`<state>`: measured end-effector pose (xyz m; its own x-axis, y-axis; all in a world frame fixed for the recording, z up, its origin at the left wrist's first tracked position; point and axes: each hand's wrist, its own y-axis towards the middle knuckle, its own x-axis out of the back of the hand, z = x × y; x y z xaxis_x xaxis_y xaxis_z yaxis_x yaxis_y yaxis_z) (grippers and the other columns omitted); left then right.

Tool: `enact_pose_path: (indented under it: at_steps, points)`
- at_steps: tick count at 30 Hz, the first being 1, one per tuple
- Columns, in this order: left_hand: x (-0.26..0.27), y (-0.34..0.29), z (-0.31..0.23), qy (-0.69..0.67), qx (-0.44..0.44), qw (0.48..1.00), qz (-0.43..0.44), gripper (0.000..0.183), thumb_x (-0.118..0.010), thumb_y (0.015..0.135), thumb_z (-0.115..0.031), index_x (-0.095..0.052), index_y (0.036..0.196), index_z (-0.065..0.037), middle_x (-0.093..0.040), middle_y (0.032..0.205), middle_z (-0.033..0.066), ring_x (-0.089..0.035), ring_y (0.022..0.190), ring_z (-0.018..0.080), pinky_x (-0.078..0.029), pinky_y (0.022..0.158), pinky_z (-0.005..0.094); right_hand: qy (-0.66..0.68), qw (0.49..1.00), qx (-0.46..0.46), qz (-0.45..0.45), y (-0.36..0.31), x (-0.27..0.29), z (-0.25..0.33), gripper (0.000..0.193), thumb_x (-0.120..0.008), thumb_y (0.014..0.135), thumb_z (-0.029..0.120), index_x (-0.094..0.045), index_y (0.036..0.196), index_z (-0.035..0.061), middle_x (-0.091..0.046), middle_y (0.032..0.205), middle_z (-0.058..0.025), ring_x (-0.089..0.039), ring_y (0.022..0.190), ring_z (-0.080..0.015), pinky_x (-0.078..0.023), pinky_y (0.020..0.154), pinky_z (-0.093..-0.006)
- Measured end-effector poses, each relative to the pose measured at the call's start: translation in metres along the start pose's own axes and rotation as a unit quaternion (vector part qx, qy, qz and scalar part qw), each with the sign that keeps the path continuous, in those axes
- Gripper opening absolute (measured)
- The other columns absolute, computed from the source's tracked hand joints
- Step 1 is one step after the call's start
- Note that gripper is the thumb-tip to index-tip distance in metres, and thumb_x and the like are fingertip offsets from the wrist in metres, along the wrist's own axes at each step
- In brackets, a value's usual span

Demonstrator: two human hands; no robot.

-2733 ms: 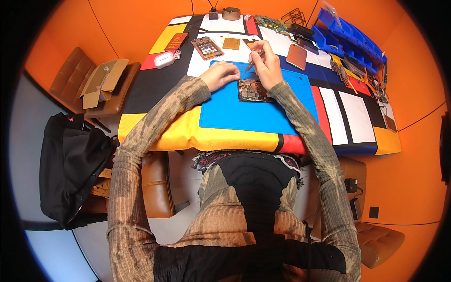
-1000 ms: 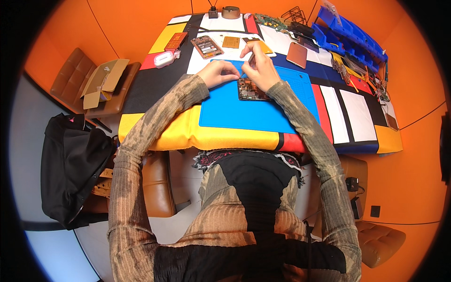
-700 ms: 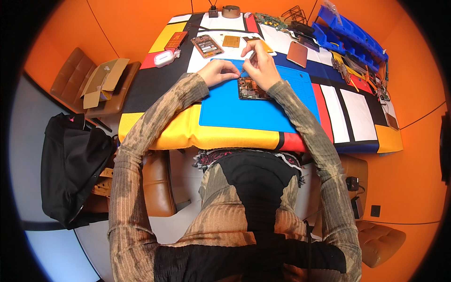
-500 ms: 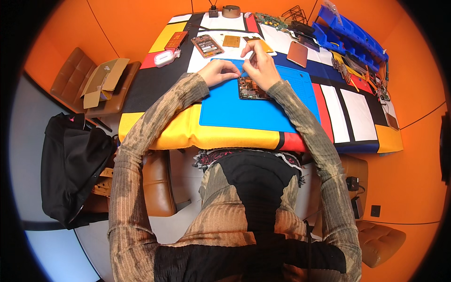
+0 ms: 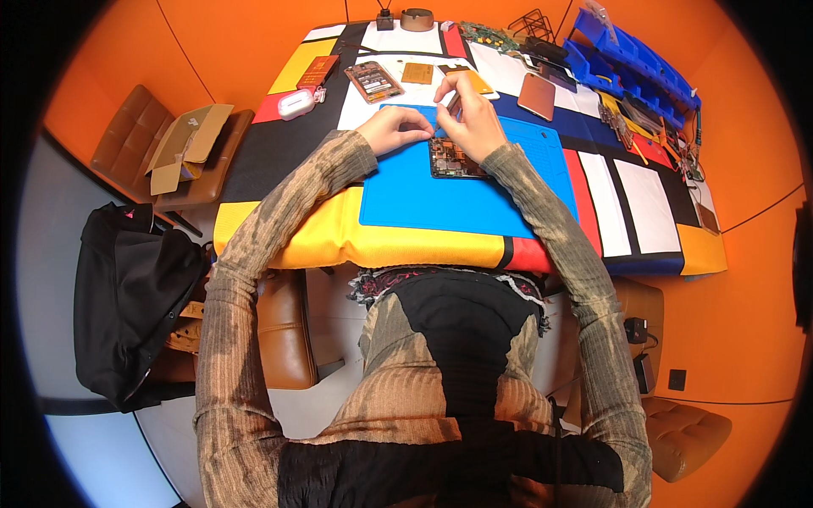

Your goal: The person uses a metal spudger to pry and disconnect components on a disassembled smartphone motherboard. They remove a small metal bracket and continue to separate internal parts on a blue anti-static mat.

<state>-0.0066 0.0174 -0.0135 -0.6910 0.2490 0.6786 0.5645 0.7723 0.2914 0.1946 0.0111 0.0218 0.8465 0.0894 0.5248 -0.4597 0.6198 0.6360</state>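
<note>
An opened phone [image 5: 457,161] with bare inner parts lies on the blue work mat [image 5: 440,207]. At its upper left corner my left hand [image 5: 396,130] is closed, thumb and fingers pinched together; whatever they hold is too small to make out. My right hand [image 5: 476,125] bends over the phone's far edge with index finger and thumb curled in. A thin dark piece shows between those fingers, its kind unclear. The right hand and wrist cover part of the phone.
Past the mat lie another opened phone [image 5: 373,82], a gold plate [image 5: 417,74], a coppery phone [image 5: 536,96] and a white earphone case [image 5: 296,104]. Blue parts bins [image 5: 627,72] stand at the far right. A cardboard box [image 5: 193,148] sits on a chair to the left.
Hardly anything differs. Both hands stay at the phone, with only a slight shift of the right hand's fingers.
</note>
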Motion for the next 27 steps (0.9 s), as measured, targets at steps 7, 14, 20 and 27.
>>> enact_pose_path:
  at_steps: [7,14,20,27]
  points:
    - [-0.0001,0.0000,-0.0002,-0.007,0.008,1.000,0.001,0.022,-0.065,0.088,-0.021,-0.067,0.095,0.000,-0.068,0.090,0.0068,-0.061,0.085,0.0118,-0.048,0.080,0.0272,-0.040,0.999,0.021,0.008,0.0015,-0.0008,-0.0045,0.023,-0.062,0.085,0.008,-0.042,0.097,0.0029,-0.058,0.090,-0.0069,-0.063,0.070,-0.0163,-0.051,0.061,-0.0295]
    - [0.0000,-0.0001,0.0004,0.001,0.001,1.000,0.002,0.021,-0.064,0.088,-0.020,-0.067,0.096,0.000,-0.068,0.090,0.0067,-0.061,0.087,0.0124,-0.049,0.082,0.0279,-0.042,0.999,0.026,0.004,0.0018,-0.0016,-0.0052,0.024,-0.063,0.086,0.009,-0.042,0.097,0.0032,-0.058,0.090,-0.0068,-0.063,0.070,-0.0168,-0.051,0.062,-0.0300]
    - [0.0001,0.0007,0.0023,0.011,-0.001,1.000,0.007,0.021,-0.064,0.089,-0.019,-0.066,0.095,0.000,-0.067,0.092,0.0067,-0.061,0.089,0.0125,-0.048,0.083,0.0281,-0.032,0.999,0.015,-0.001,0.0017,-0.0009,-0.0060,0.025,-0.063,0.086,0.010,-0.041,0.097,0.0038,-0.057,0.090,-0.0066,-0.063,0.068,-0.0165,-0.051,0.061,-0.0298]
    - [0.0001,0.0002,0.0006,0.004,0.006,1.000,0.006,0.020,-0.064,0.089,-0.019,-0.066,0.095,0.000,-0.067,0.091,0.0064,-0.061,0.089,0.0126,-0.048,0.084,0.0277,-0.045,0.999,0.014,0.003,0.0020,-0.0009,-0.0069,0.023,-0.061,0.086,0.009,-0.041,0.098,0.0039,-0.056,0.090,-0.0066,-0.062,0.068,-0.0161,-0.050,0.060,-0.0301]
